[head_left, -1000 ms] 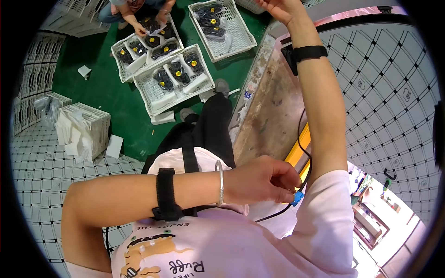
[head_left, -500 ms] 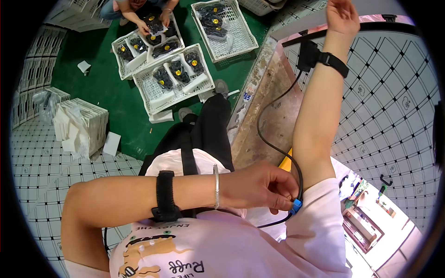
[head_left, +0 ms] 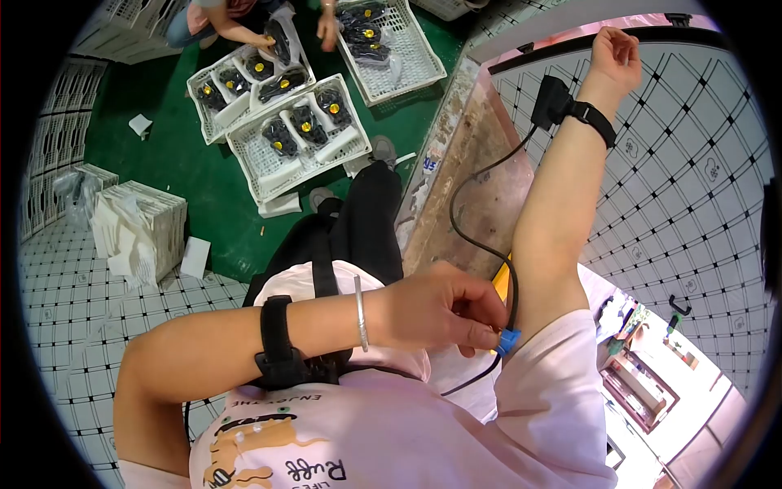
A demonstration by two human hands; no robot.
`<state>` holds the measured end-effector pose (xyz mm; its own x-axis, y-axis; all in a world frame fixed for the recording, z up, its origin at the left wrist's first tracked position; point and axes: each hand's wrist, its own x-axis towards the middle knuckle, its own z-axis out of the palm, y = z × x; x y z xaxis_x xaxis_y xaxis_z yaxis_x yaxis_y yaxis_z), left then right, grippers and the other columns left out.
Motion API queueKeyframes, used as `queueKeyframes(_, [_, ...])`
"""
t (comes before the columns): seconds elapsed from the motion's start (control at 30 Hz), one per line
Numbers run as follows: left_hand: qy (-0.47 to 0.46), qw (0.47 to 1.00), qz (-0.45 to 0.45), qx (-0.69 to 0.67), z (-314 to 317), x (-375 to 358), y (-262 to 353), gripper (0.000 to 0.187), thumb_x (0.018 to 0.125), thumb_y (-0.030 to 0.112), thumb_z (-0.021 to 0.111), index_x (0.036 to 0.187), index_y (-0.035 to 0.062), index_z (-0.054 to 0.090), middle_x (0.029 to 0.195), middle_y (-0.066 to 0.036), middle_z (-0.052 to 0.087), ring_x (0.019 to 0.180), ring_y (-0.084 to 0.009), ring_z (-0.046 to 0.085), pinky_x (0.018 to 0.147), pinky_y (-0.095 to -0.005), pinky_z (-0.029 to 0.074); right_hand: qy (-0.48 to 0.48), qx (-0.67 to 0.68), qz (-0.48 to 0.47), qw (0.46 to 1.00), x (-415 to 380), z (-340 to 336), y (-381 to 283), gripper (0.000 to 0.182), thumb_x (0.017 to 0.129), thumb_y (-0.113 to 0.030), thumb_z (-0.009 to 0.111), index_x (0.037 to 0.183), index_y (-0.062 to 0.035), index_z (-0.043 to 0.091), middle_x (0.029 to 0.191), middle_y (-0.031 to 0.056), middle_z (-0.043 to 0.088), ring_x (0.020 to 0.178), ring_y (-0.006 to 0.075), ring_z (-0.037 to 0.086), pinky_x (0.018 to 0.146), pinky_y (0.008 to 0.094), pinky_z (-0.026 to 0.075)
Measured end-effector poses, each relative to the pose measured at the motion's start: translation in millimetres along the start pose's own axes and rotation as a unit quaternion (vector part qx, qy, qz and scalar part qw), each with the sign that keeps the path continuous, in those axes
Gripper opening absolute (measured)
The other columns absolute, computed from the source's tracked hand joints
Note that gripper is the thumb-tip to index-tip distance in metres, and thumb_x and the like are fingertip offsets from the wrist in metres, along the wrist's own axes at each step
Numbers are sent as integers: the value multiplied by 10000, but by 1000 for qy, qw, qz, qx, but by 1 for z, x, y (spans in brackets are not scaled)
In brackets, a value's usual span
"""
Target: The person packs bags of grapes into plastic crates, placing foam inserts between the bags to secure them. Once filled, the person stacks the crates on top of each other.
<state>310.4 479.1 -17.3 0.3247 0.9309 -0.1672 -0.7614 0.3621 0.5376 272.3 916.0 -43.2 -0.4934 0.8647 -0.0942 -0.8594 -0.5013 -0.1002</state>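
My left hand [head_left: 444,310] reaches across my body and pinches a blue cable clip [head_left: 508,341] on a black cable [head_left: 468,234], beside my right sleeve. My right arm is stretched forward. My right hand [head_left: 617,61] is held up with its fingers loosely curled and apart, holding nothing. A black strap [head_left: 592,121] circles my right wrist, and next to it a black box [head_left: 553,103] sits at the cable's end. Another black strap [head_left: 278,338] is on my left forearm, with a silver bangle [head_left: 360,314] nearer the hand.
White crates [head_left: 297,167] with dark bagged items stand on the green floor [head_left: 163,90]; another crate [head_left: 393,53] is farther right. At the back, another person's hand [head_left: 265,41] touches a bagged item. A white stack [head_left: 142,224] stands left; a patterned panel [head_left: 692,163] is right.
My left hand and the blue clip have shifted slightly left and up. My right hand sits lower in view, its fingers more curled. The other person's hands have moved apart.
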Motion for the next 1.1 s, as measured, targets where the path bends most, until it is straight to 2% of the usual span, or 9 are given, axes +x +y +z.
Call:
queueKeyframes(0.03, [7, 1000, 12, 5, -2, 1, -3, 210, 845, 101, 684, 972, -53, 619, 801, -79, 661, 705, -111, 638, 631, -244, 539, -2, -5, 1, 1000, 1, -1, 1, 109, 844, -4, 441, 895, -16, 536, 761, 64, 581, 640, 155, 575, 625, 331, 493])
queueKeyframes(0.07, [7, 1000, 5, -1, -4, 1, -5, 210, 843, 98, 686, 973, -52, 619, 802, -80, 661, 704, -111, 637, 631, -244, 539, -4, 24, 1, 1000, 2, -1, 1, 154, 799, 22, 475, 936, -1, 540, 790, 79, 560, 671, 193, 534, 631, 341, 471])
queueKeyframes(0.23, [-11, 999, 8, 33, -3, 1, -3, 197, 834, 83, 694, 965, -44, 618, 794, -80, 659, 694, -112, 635, 631, -246, 541, -6, 4, 8, 1000, 8, 0, 6, 138, 809, 22, 452, 918, -2, 533, 784, 75, 556, 663, 190, 536, 631, 343, 466])
queueKeyframes(0.47, [-42, 997, -45, -42, 3, -4, 1, 210, 837, 61, 693, 1019, -17, 623, 865, -66, 664, 749, -104, 622, 685, -246, 521, -21, 1, 44, 999, 17, -8, 11, 155, 814, 22, 446, 941, 18, 535, 812, 86, 560, 709, 181, 553, 663, 346, 462])
queueKeyframes(0.77, [-43, 997, -49, -44, 2, 0, -10, 217, 840, 61, 690, 1025, -23, 616, 878, -72, 667, 763, -106, 622, 702, -247, 513, -66, -141, -34, 987, 72, -22, 4, 95, 833, 26, 533, 793, 48, 616, 726, 135, 642, 684, 238, 605, 681, 355, 512])
queueKeyframes(0.93, [-35, 997, -30, -69, 10, 0, -10, 163, 847, 59, 673, 962, -36, 606, 802, -76, 645, 700, -114, 625, 645, -256, 547, -66, -114, -26, 991, 80, -18, 3, 90, 824, 27, 536, 781, 53, 611, 722, 143, 638, 688, 250, 602, 681, 357, 509])
queueKeyframes(0.97, [-47, 996, -41, -67, 11, -1, -8, 175, 845, 55, 676, 985, -29, 612, 835, -73, 652, 726, -109, 623, 667, -253, 537, -64, -116, -28, 991, 81, -19, 2, 89, 821, 27, 538, 778, 54, 611, 721, 145, 637, 688, 253, 601, 681, 358, 509])
queueKeyframes(1.07, [-74, 993, -64, -64, 15, -2, -2, 210, 840, 49, 685, 1031, -13, 625, 907, -66, 668, 787, -98, 618, 720, -248, 517, 43, 35, 106, 993, 177, -53, -54, 85, 814, 31, 537, 777, 53, 611, 715, 149, 637, 686, 256, 601, 683, 362, 510])
queueKeyframes(1.1, [-77, 993, -64, -64, 17, -2, -2, 210, 838, 53, 688, 1029, -13, 627, 915, -66, 667, 794, -97, 618, 730, -248, 518, 8, -22, 63, 998, 156, -46, -42, 88, 816, 29, 535, 779, 53, 611, 714, 147, 636, 686, 256, 602, 683, 365, 510])
